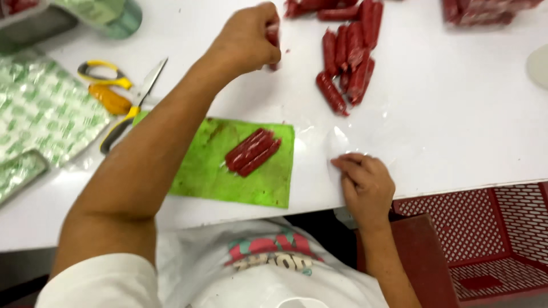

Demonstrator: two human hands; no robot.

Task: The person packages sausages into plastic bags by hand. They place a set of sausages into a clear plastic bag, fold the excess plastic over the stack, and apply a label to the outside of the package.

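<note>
Sausages (348,63), red and short, lying in a loose heap on the white table (456,125), just to the right of the left hand (246,41) and beyond the right hand (365,185). Judged light, soft but springy, round, with a smooth skin, so probably a little slippery and ready to roll; best taken across the middle, between thumb and fingers, without hard squeezing.

Left hand stretched far forward, fingers closed around one red sausage (273,40), of which only the ends show. Right hand low near the table edge, fingers curled together and pinching the corner of a clear plastic sheet (337,140); thin, limp and clingy by the look, easy to crease.

Between the two hands, nearer to the body: green sheet (240,171) with three sausages (253,152) side by side on it, seemingly wrapped in clear film. Left of the left forearm: scissors (123,94) with yellow handles, then green patterned bags (45,108). Below the right hand, off the table: red plastic crate (502,239).
</note>
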